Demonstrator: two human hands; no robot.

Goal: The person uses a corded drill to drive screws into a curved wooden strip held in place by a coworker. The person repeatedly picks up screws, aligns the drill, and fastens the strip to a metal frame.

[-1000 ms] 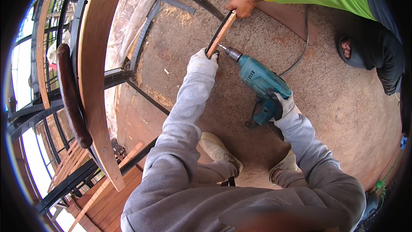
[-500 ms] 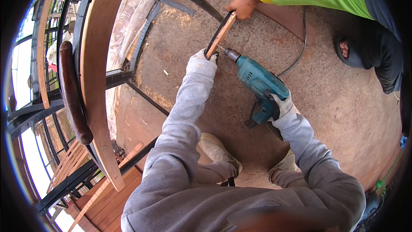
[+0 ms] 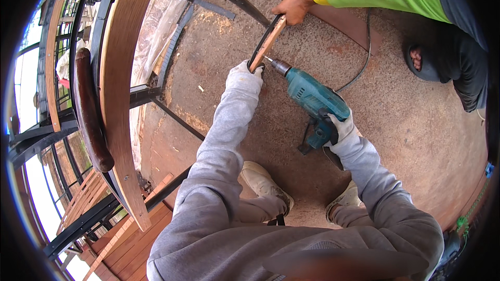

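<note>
In a light glove, my left hand (image 3: 245, 76) is closed around the near end of a curved wooden strip (image 3: 272, 39) backed by a black metal bar. My right hand (image 3: 341, 127), gloved too, grips the rear handle of a teal power drill (image 3: 315, 92). The drill's bit (image 3: 268, 59) points at the strip's side close to my left hand; whether it touches the wood I cannot tell. Farther up the strip, a co-worker's bare hand (image 3: 295, 8) holds it from the right.
On the left stands a black metal frame (image 3: 146, 93) with a wide curved wooden board (image 3: 117, 88) and a dark brown rounded handrail (image 3: 89, 109). Reddish planks (image 3: 136, 252) lie at lower left. The drill's cord (image 3: 362, 70) runs over the concrete floor (image 3: 406, 140). A co-worker's sandalled foot (image 3: 424, 65) is at right.
Hardly anything differs. The drill has shifted very slightly, and both hands and the co-worker's hand keep their holds.
</note>
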